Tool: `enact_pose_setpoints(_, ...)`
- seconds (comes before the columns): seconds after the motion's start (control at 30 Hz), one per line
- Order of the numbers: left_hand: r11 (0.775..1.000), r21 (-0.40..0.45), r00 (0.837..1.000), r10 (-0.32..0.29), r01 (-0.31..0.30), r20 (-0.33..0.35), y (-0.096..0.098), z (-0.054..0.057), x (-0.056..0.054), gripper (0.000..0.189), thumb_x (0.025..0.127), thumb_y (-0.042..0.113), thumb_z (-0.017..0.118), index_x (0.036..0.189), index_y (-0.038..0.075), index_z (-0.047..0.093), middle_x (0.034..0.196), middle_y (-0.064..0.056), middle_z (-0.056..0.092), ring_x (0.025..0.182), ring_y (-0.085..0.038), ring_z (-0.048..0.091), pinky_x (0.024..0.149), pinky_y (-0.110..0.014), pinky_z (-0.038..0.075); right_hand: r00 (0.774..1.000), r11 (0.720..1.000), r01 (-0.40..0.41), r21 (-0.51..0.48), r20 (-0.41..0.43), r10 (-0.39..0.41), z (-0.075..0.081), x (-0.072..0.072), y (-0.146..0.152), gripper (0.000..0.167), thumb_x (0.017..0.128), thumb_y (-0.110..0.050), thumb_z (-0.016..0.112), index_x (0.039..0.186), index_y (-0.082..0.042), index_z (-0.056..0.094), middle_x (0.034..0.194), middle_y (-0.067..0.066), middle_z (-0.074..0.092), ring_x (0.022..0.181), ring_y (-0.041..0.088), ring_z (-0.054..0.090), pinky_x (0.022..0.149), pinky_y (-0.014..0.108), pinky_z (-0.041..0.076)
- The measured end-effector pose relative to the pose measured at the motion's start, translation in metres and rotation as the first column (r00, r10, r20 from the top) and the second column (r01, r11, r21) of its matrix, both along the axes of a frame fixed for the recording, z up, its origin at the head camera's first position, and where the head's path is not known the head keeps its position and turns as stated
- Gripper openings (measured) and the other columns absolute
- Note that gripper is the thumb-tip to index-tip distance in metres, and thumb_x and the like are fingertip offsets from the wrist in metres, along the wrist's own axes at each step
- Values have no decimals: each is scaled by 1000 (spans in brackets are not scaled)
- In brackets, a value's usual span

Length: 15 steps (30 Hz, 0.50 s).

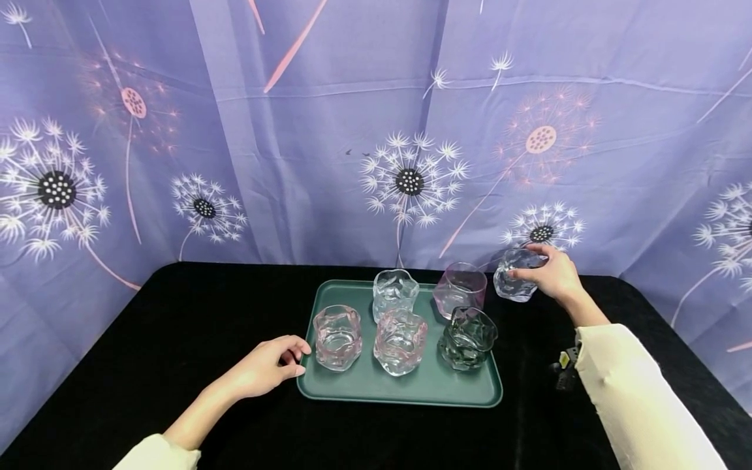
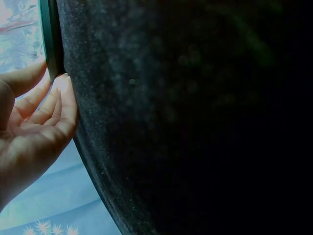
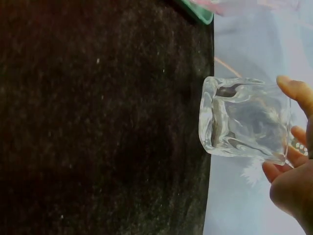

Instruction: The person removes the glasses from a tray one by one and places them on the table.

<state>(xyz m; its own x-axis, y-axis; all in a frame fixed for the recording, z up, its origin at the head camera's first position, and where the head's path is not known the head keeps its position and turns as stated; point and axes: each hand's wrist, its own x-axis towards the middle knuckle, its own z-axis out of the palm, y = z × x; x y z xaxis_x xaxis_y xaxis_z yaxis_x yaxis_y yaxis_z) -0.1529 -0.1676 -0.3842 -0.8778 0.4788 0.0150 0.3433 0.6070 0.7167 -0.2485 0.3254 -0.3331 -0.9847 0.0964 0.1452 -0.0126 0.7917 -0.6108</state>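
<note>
My right hand (image 1: 552, 274) holds a clear drinking glass (image 1: 517, 277) near its rim, between thumb and fingers. In the right wrist view the same glass (image 3: 247, 120) is colourless with a thick base. Whether its base touches the table cannot be told. My left hand (image 1: 267, 367) is at the left rim of a green tray (image 1: 435, 394), thumb and fingertips against it. On the tray stand two pink-tinted glasses (image 1: 338, 339) (image 1: 401, 344) in front, a dark smoky glass (image 1: 468, 339) at front right, a clear glass (image 1: 395, 294) and a purple-pink glass (image 1: 461, 290) behind.
A black cloth (image 1: 176, 339) covers the table. Behind it hangs a purple curtain (image 1: 329, 163) with dandelion prints. A small black device (image 1: 567, 365) with a yellow mark shows beside the right sleeve.
</note>
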Motion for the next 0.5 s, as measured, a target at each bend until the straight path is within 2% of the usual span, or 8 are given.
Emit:
enact_pose_setpoints(0.3, 1000, 1, 1000, -4, 4, -4, -1, -1, 0, 18, 82, 6, 65, 98, 7, 57, 85, 0, 54, 76, -10, 50, 64, -24, 43, 1000, 1000, 17, 7, 21, -17, -7, 0, 17, 82, 72, -39, 75, 133, 1, 38, 135, 33, 30, 118, 51, 31, 89, 58, 31)
enact_pose_setpoints(0.5, 1000, 1, 1000, -2, 2, -3, 0, 0, 0, 18, 82, 7, 66, 98, 6, 57, 85, 0, 54, 75, -10, 50, 64, -24, 43, 999, 999, 28, -15, 15, -28, -9, 1, 27, 83, 73, -41, 74, 134, 2, 37, 132, 34, 33, 117, 50, 33, 88, 58, 33)
